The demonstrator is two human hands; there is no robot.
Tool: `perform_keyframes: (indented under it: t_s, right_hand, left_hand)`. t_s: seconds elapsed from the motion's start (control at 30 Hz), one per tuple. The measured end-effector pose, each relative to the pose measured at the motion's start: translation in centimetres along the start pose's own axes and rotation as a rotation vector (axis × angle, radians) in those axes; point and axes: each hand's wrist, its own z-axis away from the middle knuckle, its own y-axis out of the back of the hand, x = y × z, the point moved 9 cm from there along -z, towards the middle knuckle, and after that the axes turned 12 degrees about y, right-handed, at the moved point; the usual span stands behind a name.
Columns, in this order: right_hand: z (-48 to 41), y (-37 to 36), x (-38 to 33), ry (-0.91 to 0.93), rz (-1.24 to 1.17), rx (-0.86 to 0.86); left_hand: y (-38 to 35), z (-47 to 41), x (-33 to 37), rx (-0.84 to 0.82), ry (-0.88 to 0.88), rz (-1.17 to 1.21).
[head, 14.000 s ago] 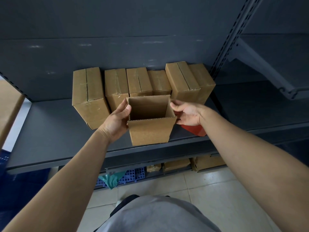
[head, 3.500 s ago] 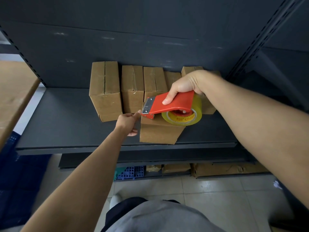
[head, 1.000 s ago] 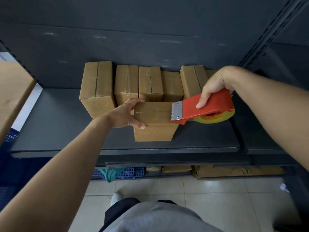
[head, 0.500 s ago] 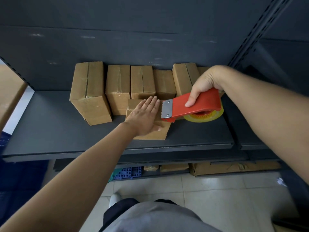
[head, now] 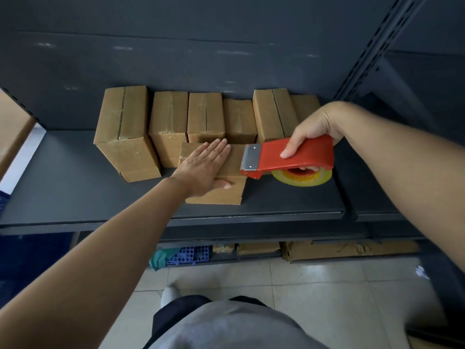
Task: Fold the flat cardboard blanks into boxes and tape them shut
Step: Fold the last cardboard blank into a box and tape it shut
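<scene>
Taping step: left hand [head: 202, 165], fingers flat, presses box [head: 221, 190] at shelf [head: 75, 192] front; right hand [head: 312, 133] grips red tape dispenser [head: 289, 157] at box's right edge. Next, likely: smooth tape, set dispenser aside.

1. A dark grey metal shelf [head: 63, 187] is backed by a scuffed panel [head: 201, 59] of the same colour.
2. A slotted upright [head: 372, 46] is seen at upper right, with a slanted bracket [head: 402, 96] beside it.
3. Under the shelf, a blue perforated crate [head: 188, 255] is noted, with a teal cloth [head: 158, 259] at its left end.
4. A pale tiled floor [head: 327, 298] is seen below.
5. A light brown board [head: 12, 137] is cut off by the left edge.
</scene>
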Motion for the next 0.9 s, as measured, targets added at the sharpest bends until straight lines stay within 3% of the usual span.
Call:
perform_keyframes:
  t_s: [0.17, 0.3, 0.47, 0.57, 0.9]
  right_hand:
    - [2.4, 1.8, 5.6, -0.086, 0.005, 0.010]
    - [2.8, 2.1, 8.3, -0.139, 0.015, 0.003]
    - [1.2, 1.5, 7.9, -0.149, 0.070, 0.044]
    - [0.3, 1.4, 7.0, -0.156, 0.102, 0.077]
    - [-4.4, -2.7, 2.0, -0.108, 0.268, 0.107]
  left_hand:
    - [0.2, 0.2, -0.1, 0.018, -0.002, 0.004]
    - [0.5, 0.3, -0.1, -0.002, 0.027, 0.174]
    - [2.1, 0.0, -0.8, 0.070, 0.124, 0.472]
    - [2.5, -0.1, -0.9, 0.141, 0.159, 0.467]
    - [2.4, 0.0, -0.9, 0.153, 0.135, 0.473]
